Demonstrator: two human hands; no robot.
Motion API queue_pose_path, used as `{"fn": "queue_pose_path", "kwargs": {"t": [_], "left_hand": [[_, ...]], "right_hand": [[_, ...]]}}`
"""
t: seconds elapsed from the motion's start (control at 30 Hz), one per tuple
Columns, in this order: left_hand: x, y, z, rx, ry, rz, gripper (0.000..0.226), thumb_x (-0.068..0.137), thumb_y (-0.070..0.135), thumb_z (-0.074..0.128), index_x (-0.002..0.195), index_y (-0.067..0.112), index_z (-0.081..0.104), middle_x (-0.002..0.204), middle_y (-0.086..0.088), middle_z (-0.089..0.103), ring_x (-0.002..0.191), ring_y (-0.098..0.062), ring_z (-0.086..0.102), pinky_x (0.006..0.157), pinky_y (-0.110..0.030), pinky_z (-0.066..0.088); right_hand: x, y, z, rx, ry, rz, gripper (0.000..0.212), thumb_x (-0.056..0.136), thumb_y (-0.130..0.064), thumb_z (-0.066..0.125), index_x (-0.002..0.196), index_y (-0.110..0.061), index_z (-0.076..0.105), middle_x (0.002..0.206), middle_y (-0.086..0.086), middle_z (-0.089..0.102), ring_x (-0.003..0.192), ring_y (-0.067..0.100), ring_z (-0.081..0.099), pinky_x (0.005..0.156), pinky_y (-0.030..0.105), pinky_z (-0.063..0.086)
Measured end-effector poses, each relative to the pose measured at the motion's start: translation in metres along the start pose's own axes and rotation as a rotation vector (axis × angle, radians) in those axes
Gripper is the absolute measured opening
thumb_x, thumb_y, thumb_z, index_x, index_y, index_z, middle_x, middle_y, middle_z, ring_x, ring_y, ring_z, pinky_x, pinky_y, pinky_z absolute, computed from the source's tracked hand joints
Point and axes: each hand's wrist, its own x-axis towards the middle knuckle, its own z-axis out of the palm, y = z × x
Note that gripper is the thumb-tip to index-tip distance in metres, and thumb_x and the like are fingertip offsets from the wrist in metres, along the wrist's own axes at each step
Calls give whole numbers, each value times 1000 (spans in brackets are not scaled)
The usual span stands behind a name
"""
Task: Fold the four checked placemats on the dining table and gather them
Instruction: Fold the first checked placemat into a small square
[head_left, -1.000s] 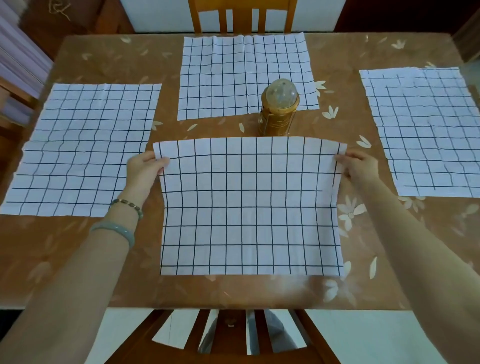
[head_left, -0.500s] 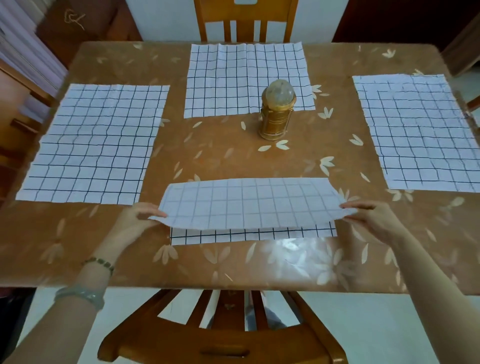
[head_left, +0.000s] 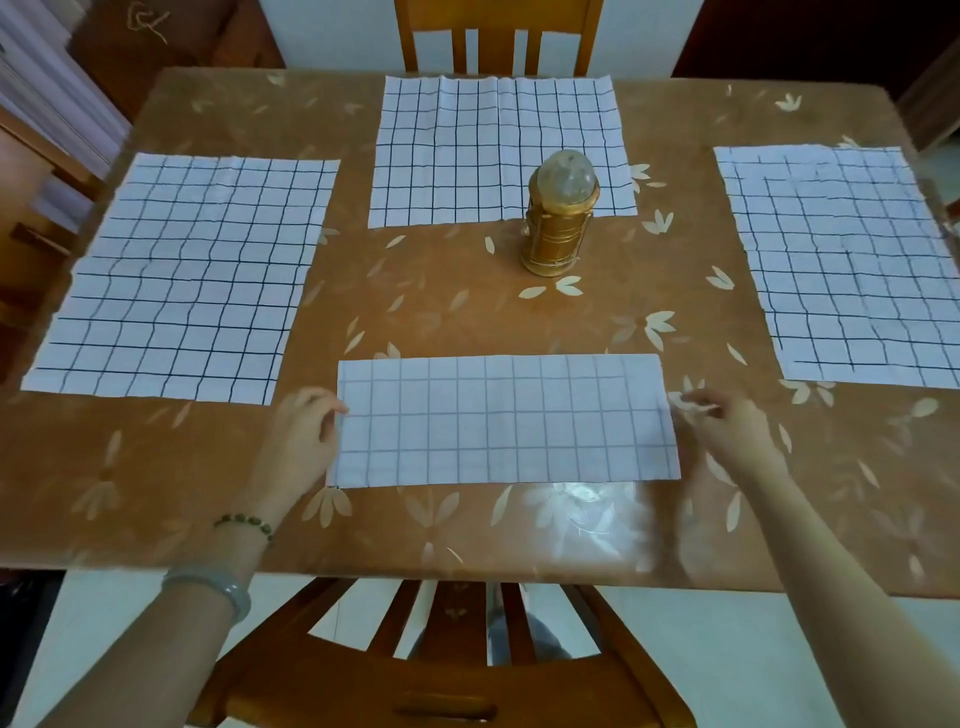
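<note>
The near checked placemat (head_left: 506, 421) lies folded in half, a flat strip close to the table's front edge. My left hand (head_left: 304, 434) is at its left short edge, fingertips closed on that edge. My right hand (head_left: 727, 423) is blurred beside the right short edge, fingers loosely apart and just off the cloth. Three other checked placemats lie unfolded and flat: the left placemat (head_left: 182, 275), the far placemat (head_left: 498, 150) and the right placemat (head_left: 847, 260).
A gold lantern (head_left: 560, 218) with a clear dome stands mid-table, overlapping the far placemat's near edge. The brown flowered tablecloth (head_left: 467, 312) covers the table. A wooden chair (head_left: 441, 670) sits below the front edge, and another chair (head_left: 498, 36) stands at the far side.
Both hands pulled the near placemat's far edge toward me and laid it on the near edge, so the mat is now folded in half. My right hand has come off the cloth.
</note>
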Motion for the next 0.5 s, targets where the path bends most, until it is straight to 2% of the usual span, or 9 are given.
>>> {"fn": "queue_pose_path", "kwargs": {"t": [0.07, 0.1, 0.17, 0.23, 0.3, 0.37, 0.5], "left_hand": [[7, 34, 14, -4, 40, 128, 30, 94, 7, 51, 123, 7, 59, 131, -7, 55, 125, -24, 45, 105, -34, 35], [10, 53, 25, 0, 0, 203, 35, 95, 9, 49, 130, 5, 54, 137, -9, 52, 130, -24, 42, 110, -33, 31], [18, 86, 52, 23, -78, 339, 45, 97, 13, 44, 141, 4, 42, 149, -10, 41, 141, -24, 33, 116, -31, 18], [27, 109, 78, 91, -110, 430, 50, 99, 18, 34, 147, 4, 33, 154, -11, 32, 145, -23, 26, 119, -33, 11], [41, 117, 101, 197, -135, 438, 55, 98, 24, 27, 149, 3, 26, 157, -12, 27, 146, -23, 21, 121, -39, 8], [49, 113, 117, 290, -166, 409, 59, 97, 25, 30, 151, 4, 19, 158, -12, 21, 148, -22, 15, 120, -43, 7], [49, 103, 128, 312, -192, 305, 59, 98, 35, 22, 149, 5, 27, 156, -10, 30, 145, -22, 24, 119, -47, 13]], "right_hand": [[-3, -18, 27, -68, 62, -142, 28, 85, -5, 53, 109, -10, 67, 116, 13, 58, 102, 30, 56, 81, 31, 39], [-7, -31, 47, -103, 56, -239, 31, 86, -4, 49, 112, -9, 66, 120, 15, 55, 108, 32, 53, 87, 35, 40], [-16, -59, 91, -157, -14, -445, 39, 86, -8, 41, 118, -1, 61, 126, 22, 54, 118, 39, 49, 99, 42, 38], [-25, -82, 133, -192, -86, -603, 46, 85, -12, 36, 122, 5, 57, 128, 28, 54, 119, 43, 51, 101, 47, 40], [-25, -99, 164, -232, -139, -698, 51, 84, -16, 35, 127, 7, 53, 130, 27, 54, 122, 41, 51, 101, 51, 41], [-21, -104, 183, -307, -175, -710, 55, 85, -19, 34, 132, 4, 48, 136, 22, 51, 129, 36, 46, 106, 48, 37], [1, -79, 193, -489, -189, -707, 56, 96, -35, 30, 136, 0, 45, 141, 17, 48, 133, 30, 43, 112, 45, 24]]}}
